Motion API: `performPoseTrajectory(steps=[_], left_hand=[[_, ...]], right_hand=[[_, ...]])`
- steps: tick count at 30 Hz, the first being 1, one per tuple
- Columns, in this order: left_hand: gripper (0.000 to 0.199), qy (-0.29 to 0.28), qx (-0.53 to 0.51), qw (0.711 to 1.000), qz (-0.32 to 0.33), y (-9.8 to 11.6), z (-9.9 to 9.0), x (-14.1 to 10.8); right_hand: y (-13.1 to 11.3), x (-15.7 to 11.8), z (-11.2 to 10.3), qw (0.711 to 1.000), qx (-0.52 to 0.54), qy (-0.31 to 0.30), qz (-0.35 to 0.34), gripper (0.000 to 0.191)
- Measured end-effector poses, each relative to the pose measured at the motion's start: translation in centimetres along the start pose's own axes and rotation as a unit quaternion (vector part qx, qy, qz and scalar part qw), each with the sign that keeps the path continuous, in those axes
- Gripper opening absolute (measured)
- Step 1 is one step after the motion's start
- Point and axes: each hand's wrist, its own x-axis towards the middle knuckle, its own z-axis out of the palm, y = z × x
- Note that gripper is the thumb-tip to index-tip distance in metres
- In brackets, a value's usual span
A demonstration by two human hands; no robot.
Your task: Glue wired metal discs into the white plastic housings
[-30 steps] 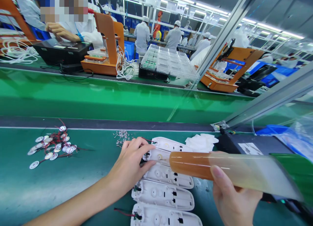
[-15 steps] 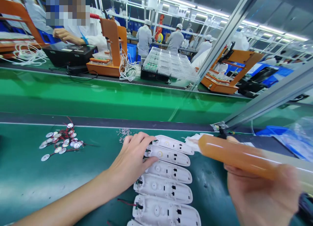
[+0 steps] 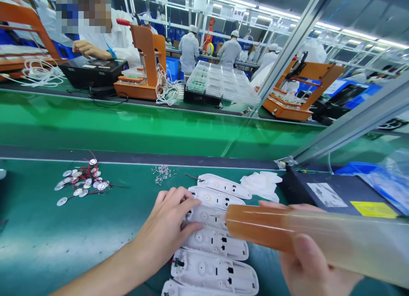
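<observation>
A column of white plastic shells (image 3: 202, 268) lies on the green mat, several with a dark connector or red wire at the left end. My left hand (image 3: 168, 221) grips the left end of the third shell (image 3: 206, 215) from the far end, thumb on the near side and fingers on the far side. In my right hand (image 3: 315, 262) is a large glue syringe (image 3: 260, 225) with an amber front part and a paler rear, held nearly level. Its nozzle points left, over that same shell; whether the tip touches is unclear.
Coin-like discs with red wires (image 3: 86, 183) lie heaped at left, small screws (image 3: 162, 173) nearer the middle. White crumpled cloth (image 3: 260, 184) and a black box (image 3: 298, 185) are at right. Beyond a green strip stand orange fixtures (image 3: 145, 61), clear trays (image 3: 220, 80) and co-workers.
My left hand has moved nearer, from the upper shells to the third one. The syringe has swung left and down from beside the cloth to over this shell.
</observation>
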Motion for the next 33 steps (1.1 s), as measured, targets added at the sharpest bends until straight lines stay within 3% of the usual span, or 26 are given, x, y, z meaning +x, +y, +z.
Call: performPoseTrajectory(steps=[7,12,19,22,26,33], left_hand=[[0.036,0.008,0.003,1.000,0.005,0.2,0.1,0.0],[0.036,0.010,0.004,1.000,0.012,0.2,0.1,0.0],[0.036,0.010,-0.001,1.000,0.002,0.2,0.0,0.0],[0.035,0.004,-0.006,1.000,-0.005,0.2,0.0,0.0],[0.035,0.004,-0.011,1.000,-0.008,0.2,0.1,0.0],[0.034,0.010,-0.012,1.000,-0.012,0.3,0.2,-0.1]], right_hand=[[0.3,-1.3,1.2,0.995,-0.093,-0.023,-0.013,0.044],[0.6,-1.4,1.1,0.995,-0.088,-0.049,0.002,0.036],[0.7,-1.4,1.6,0.992,-0.103,-0.066,-0.039,0.036],[0.7,-1.2,1.4,0.992,-0.105,-0.060,-0.049,0.034],[0.8,-0.9,0.6,0.980,-0.183,-0.023,-0.070,0.039],[0.9,-0.7,-0.2,0.978,-0.195,-0.029,-0.061,0.041]])
